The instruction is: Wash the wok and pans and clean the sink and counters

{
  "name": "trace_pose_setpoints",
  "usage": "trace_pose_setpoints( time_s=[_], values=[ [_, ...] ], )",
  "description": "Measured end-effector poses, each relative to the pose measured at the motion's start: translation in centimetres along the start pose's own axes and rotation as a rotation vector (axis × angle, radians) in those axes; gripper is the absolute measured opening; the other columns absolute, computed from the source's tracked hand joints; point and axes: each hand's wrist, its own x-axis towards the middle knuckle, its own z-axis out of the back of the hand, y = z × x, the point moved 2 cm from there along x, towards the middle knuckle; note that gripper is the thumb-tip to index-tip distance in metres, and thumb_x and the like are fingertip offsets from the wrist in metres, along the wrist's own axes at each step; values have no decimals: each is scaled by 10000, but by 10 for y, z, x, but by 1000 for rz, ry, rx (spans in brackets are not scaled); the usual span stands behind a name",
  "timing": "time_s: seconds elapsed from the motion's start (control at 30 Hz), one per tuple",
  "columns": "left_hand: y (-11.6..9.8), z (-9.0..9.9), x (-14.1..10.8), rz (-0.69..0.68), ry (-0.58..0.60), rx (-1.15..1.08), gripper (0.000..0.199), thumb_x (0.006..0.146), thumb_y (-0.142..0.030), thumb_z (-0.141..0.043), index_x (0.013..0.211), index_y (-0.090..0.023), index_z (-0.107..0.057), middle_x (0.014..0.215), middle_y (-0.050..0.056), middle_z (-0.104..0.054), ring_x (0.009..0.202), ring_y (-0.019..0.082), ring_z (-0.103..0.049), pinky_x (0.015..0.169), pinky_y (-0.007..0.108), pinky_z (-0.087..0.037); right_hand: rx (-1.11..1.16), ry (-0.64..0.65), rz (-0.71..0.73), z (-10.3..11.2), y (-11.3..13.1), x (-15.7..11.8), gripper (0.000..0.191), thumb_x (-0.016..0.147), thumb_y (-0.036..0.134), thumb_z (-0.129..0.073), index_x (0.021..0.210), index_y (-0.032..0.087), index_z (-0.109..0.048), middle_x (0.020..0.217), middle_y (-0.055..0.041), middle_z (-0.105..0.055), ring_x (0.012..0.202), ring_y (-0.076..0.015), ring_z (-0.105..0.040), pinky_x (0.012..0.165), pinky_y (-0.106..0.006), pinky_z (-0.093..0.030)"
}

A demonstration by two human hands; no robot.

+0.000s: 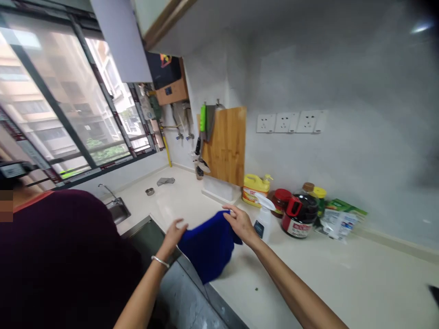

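A dark blue cloth (210, 246) hangs stretched between my two hands, over the front edge of the white countertop (295, 274). My left hand (174, 237), with a silver bangle at the wrist, pinches the cloth's left corner. At the upper right, my right hand (240, 224) grips the other corner between thumb and fingers. Just behind my right hand stands a white spray bottle (263, 224), partly hidden by it. A small dark speck (256, 289) lies on the counter beneath my right forearm.
A person in a dark shirt (65, 256) stands close on the left. Along the wall are a yellow pump jug (255, 187), a dark sauce jug (300, 212) and packets (339, 221). A wooden cutting board (226, 146) leans behind. A sink (118, 212) lies far left; cabinets overhang.
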Motion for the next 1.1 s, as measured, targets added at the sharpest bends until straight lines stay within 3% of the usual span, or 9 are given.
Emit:
trace_pose_setpoints(
  time_s=[0.1, 0.27, 0.47, 0.53, 0.67, 0.77, 0.87, 1.0, 1.1],
  values=[
    [-38, 4, 15, -85, -28, -23, 669, 709, -399, -767, 1303, -170, -559, 543, -81, -562, 491, 92, -483, 491, 185, -343, 57, -32, 72, 10, 26, 12, 358, 803, 411, -535, 1010, 158, -679, 502, 98, -275, 471, -88, -262, 489, -256, -197],
    [-63, 1, 25, -246, -4, -79, 678, 713, -453, -767, 1309, -198, -571, 563, -79, -525, 479, 70, -415, 477, 176, -323, 122, 14, 93, 20, 21, 11, 307, 855, 386, -544, 1066, 199, -666, 525, 97, -249, 482, -84, -248, 498, -236, -212],
    [34, -33, 53, -32, 93, 138, 614, 773, -518, -655, 1215, -95, -603, 694, 10, -628, 615, 146, -564, 579, 255, -438, -474, 7, -355, -8, -77, -2, 296, 894, 271, -482, 1120, 190, -656, 658, 15, -575, 658, -147, -548, 669, -261, -413],
    [71, -43, 65, 14, 114, 222, 559, 770, -462, -667, 1199, -110, -608, 636, 5, -632, 614, 175, -598, 608, 281, -455, -581, 26, -431, -21, -103, -6, 311, 876, 231, -499, 1134, 144, -649, 797, -80, -679, 800, -217, -625, 792, -343, -439],
    [120, -52, 81, 100, 139, 392, 435, 708, -268, -731, 1121, -155, -656, 982, 138, -740, 986, 281, -666, 914, 394, -455, -739, 88, -489, -52, -132, -7, 526, 920, 297, -440, 1391, 61, -456, 1100, -261, -667, 1045, -364, -621, 925, -525, -392],
    [139, -52, 83, 157, 166, 448, 387, 764, -260, -676, 1122, -116, -658, 1226, 214, -670, 1210, 313, -581, 1059, 411, -367, -786, 295, -439, -98, -150, 2, 725, 909, 434, -467, 1544, 217, -193, 1520, -232, -368, 1331, -417, -424, 1011, -579, -341],
    [152, -51, 81, 200, 206, 449, 366, 831, -304, -607, 1136, -109, -656, 1323, 205, -618, 1294, 283, -526, 1105, 361, -333, -815, 441, -410, -148, -167, 2, 899, 793, 534, -618, 1543, 321, -170, 1631, -145, -144, 1440, -487, -175, 1061, -711, -175],
    [154, -55, 75, 313, 313, 373, 413, 849, -384, -599, 1170, -129, -645, 1244, 169, -669, 1160, 281, -620, 958, 359, -486, -748, 335, -307, -181, -178, -12, 588, 814, 273, -613, 1384, 194, -489, 1520, -195, -389, 1399, -422, -301, 1103, -649, -194],
    [137, -57, 66, 441, 441, 291, 502, 839, -407, -619, 1231, -94, -608, 1022, 155, -730, 818, 246, -702, 746, 367, -568, -520, 182, -346, -167, -174, -21, 385, 878, 170, -472, 1250, 131, -565, 1316, -192, -593, 1253, -309, -509, 1081, -518, -347]
  ],
)
